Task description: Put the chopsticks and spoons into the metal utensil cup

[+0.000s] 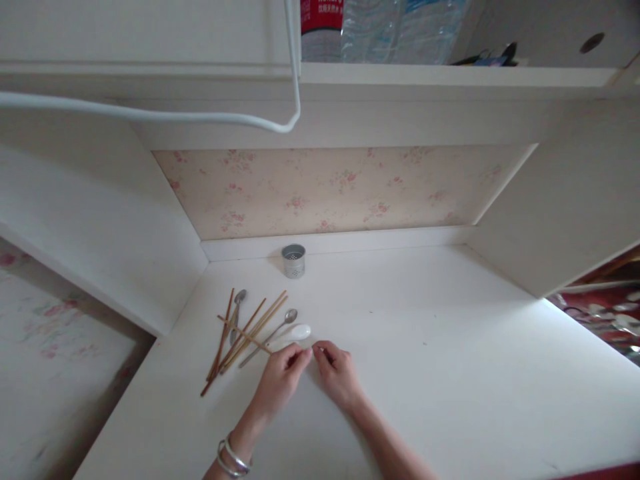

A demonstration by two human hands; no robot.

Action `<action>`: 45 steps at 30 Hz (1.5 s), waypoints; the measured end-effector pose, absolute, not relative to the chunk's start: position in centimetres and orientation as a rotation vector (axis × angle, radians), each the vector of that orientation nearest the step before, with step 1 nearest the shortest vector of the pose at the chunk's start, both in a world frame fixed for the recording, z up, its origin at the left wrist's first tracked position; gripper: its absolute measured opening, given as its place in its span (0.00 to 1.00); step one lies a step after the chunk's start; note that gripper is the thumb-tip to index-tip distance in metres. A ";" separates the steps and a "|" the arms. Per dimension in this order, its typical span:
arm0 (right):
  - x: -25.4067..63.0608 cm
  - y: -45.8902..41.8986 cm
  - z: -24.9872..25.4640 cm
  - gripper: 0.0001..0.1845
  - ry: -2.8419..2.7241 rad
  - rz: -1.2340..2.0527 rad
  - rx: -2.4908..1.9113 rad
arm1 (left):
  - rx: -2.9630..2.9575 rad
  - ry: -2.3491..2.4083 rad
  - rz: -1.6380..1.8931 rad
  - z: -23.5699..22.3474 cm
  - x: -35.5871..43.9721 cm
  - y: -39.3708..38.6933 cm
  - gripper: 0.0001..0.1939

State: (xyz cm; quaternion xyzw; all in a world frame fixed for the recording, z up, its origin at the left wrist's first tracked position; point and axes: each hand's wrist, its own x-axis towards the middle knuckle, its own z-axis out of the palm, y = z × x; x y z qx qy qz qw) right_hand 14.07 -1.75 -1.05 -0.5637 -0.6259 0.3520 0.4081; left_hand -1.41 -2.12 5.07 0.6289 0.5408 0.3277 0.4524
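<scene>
My left hand (284, 375) is closed, its thumb and forefinger pressed together, with silver bangles on the wrist. One light chopstick (245, 335) lies across other chopsticks (255, 332) and runs up to this hand; whether the hand grips it is hidden. My right hand (339, 375) is also closed in a pinch, its fingertips close beside the left ones. Anything inside either pinch is too small to make out. Just beyond the left hand lie a white spoon (299, 332) and a long-handled metal spoon (290, 316). Another metal spoon (240, 297) rests among the chopsticks farther left.
A perforated metal cup (294, 263) stands upright near the back edge of the white tabletop (400, 320). Above hang a shelf (450, 77) with plastic-wrapped bottles (400, 30) and a bent white rod (200, 117). Side panels (560, 220) enclose the space.
</scene>
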 end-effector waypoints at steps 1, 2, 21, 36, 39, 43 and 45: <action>14.2 -1.7 -1.0 0.15 -1.565 0.893 -1.419 | 1.523 1.284 0.766 4.5 -0.5 -2.5 0.22; 14.2 -1.7 -1.0 0.15 -1.558 0.900 -1.416 | 1.503 1.258 0.739 3.8 0.3 -2.7 0.22; 12.3 11.4 7.5 0.26 -1.874 0.738 -1.597 | 1.556 1.306 0.726 1.6 0.8 -3.4 0.26; 13.9 13.4 9.2 0.12 -2.002 0.396 -1.673 | 1.585 1.267 0.731 2.5 -0.5 -4.4 0.26; 16.6 10.5 9.5 0.13 -1.968 0.400 -1.607 | 1.650 1.270 0.694 2.6 -0.2 -4.5 0.26; 19.9 6.3 9.5 0.14 -1.926 0.425 -1.559 | 1.695 1.278 0.664 2.6 0.1 -4.6 0.26; 20.9 4.4 9.1 0.14 -1.910 0.440 -1.557 | 1.690 1.286 0.664 2.5 0.3 -4.6 0.26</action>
